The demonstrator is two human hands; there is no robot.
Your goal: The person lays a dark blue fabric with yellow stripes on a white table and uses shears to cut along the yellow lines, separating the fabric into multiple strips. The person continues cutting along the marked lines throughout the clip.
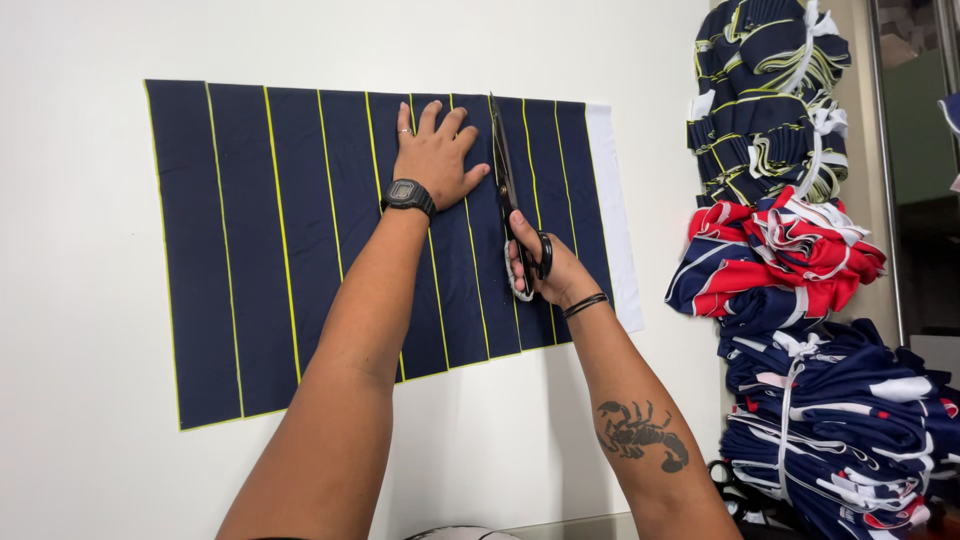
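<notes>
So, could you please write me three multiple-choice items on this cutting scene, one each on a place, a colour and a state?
1. Where does the left hand rest?
A. flat on the striped fabric
B. on the tied bundles
C. on the bare table

2. What colour are the thin stripes on the navy fabric?
A. red
B. yellow-green
C. white

3. How does the right hand stand with the scissors?
A. apart from them
B. pressing on the blades
C. gripping the handles, blades on the fabric

Answers:
1 A, the palm lies spread on the cloth.
2 B, bright yellow-green lines run along the navy.
3 C, fingers pass through the handle loops.
</notes>
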